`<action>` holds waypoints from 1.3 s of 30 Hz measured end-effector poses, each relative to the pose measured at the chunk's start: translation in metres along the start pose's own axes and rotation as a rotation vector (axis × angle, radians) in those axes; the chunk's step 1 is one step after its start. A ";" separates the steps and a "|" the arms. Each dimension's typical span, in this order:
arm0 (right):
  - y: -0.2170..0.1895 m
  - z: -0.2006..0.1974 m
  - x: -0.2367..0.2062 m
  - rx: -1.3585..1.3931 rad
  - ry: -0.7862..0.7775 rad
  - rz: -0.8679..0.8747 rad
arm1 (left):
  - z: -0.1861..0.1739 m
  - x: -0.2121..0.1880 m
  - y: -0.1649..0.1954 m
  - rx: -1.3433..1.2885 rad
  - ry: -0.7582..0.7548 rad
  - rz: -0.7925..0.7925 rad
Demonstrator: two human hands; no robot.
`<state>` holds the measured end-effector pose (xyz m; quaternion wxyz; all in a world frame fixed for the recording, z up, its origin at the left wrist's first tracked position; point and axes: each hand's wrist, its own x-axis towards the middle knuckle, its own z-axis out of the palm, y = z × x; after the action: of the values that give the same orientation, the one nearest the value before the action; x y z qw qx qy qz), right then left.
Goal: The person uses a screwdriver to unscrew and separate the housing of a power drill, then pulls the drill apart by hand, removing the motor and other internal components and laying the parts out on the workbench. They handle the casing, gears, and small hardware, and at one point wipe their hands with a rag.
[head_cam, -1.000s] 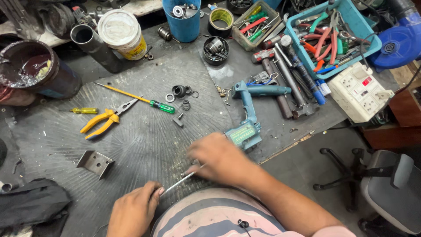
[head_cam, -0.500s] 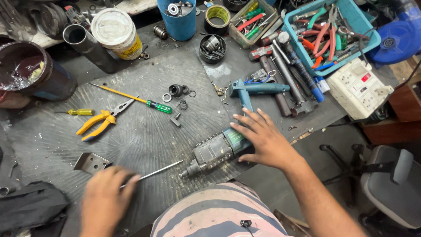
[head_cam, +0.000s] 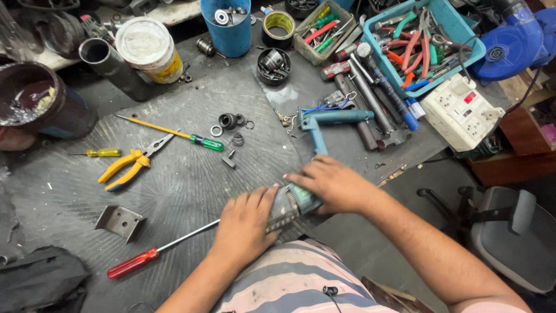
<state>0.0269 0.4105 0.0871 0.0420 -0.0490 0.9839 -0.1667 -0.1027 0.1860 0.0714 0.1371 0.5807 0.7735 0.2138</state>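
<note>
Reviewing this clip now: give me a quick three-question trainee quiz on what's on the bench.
1. True or false: both hands rest on the drill.
2. Which tool lies nearest the left hand? A) red screwdriver B) yellow pliers C) power strip
3. What colour is the tray of pliers at the top right?

Key: 1 true; 2 A; 3 blue. The right hand covers the drill's far end.

Matt, ribbed dark rubber over the tabletop [head_cam: 174,191]. At 7 o'clock, glossy red plastic handle and bright steel shaft on the screwdriver [head_cam: 159,250]. Dull bent metal on the bracket [head_cam: 120,221]. At centre, teal plastic and grey metal on the drill body [head_cam: 289,206].
</note>
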 end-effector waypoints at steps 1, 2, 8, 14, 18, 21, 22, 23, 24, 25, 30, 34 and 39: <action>-0.005 0.002 -0.001 0.010 -0.009 -0.010 | -0.001 -0.007 -0.002 -0.014 -0.022 -0.005; -0.010 0.005 0.001 0.022 -0.018 -0.022 | -0.002 -0.013 -0.003 -0.019 -0.027 -0.011; -0.047 0.026 0.009 0.029 0.051 0.010 | -0.014 -0.038 -0.014 -0.037 0.009 -0.052; -0.053 0.030 0.015 0.053 0.026 0.021 | -0.022 -0.042 -0.034 -0.055 -0.073 -0.002; -0.039 0.026 0.019 0.110 -0.020 -0.059 | -0.024 -0.039 -0.042 -0.129 -0.056 0.052; -0.040 0.028 0.018 0.120 0.000 -0.058 | -0.022 -0.041 -0.040 -0.179 -0.042 0.034; -0.045 0.030 0.018 0.111 0.029 -0.030 | -0.021 -0.042 -0.039 -0.194 -0.038 0.024; -0.051 0.033 0.016 0.103 0.058 -0.001 | -0.019 -0.044 -0.037 -0.177 -0.045 -0.005; -0.056 0.035 0.014 0.094 0.085 0.027 | -0.017 -0.045 -0.035 -0.162 -0.051 -0.034; -0.059 0.036 0.012 0.079 0.096 0.026 | -0.015 -0.047 -0.034 -0.146 -0.057 -0.064; -0.049 0.036 0.007 0.067 0.060 -0.093 | -0.013 -0.053 -0.033 -0.127 -0.011 0.016; -0.051 0.041 0.001 0.029 0.085 -0.060 | -0.015 -0.055 -0.035 -0.087 0.006 0.059; -0.060 0.049 -0.007 0.045 0.134 -0.002 | -0.012 -0.054 -0.029 -0.087 -0.008 0.004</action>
<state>0.0436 0.3392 0.0609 -0.0232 -0.0379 0.9804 -0.1918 -0.1171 0.1257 0.0662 0.1649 0.5768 0.7617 0.2449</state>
